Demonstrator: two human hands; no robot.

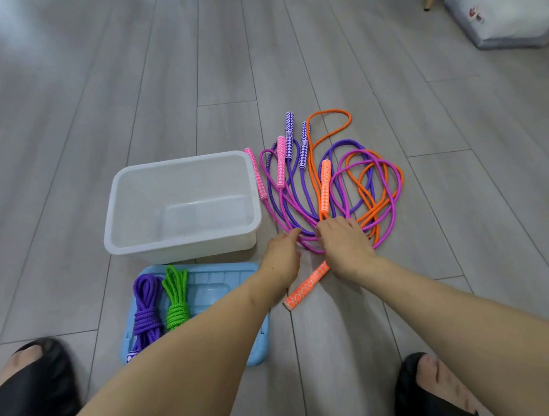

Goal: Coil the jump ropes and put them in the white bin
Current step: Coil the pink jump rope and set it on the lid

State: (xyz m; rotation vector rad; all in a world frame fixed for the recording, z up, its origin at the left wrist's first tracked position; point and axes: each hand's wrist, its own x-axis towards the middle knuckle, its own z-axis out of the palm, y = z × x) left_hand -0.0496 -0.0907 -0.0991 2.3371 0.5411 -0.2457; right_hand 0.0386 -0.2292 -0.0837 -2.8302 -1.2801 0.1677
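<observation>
Both hands reach into the tangled ropes (339, 183); left hand (282, 249) fingers extended, touching; right hand (345, 243) grip unclear.

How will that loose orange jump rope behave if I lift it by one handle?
Probably floppy: the orange jump rope lies in slack loops. It likely drags the pink rope and purple rope along, since their strands cross. Its free handle may swing.

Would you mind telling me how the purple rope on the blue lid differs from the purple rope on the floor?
The purple rope on the lid is coiled and wrapped into a tight bundle; the purple rope on the floor lies loose, tangled with pink and orange ropes. The first rests on the blue lid, the second on bare floor. Neither is in the white bin.
</observation>
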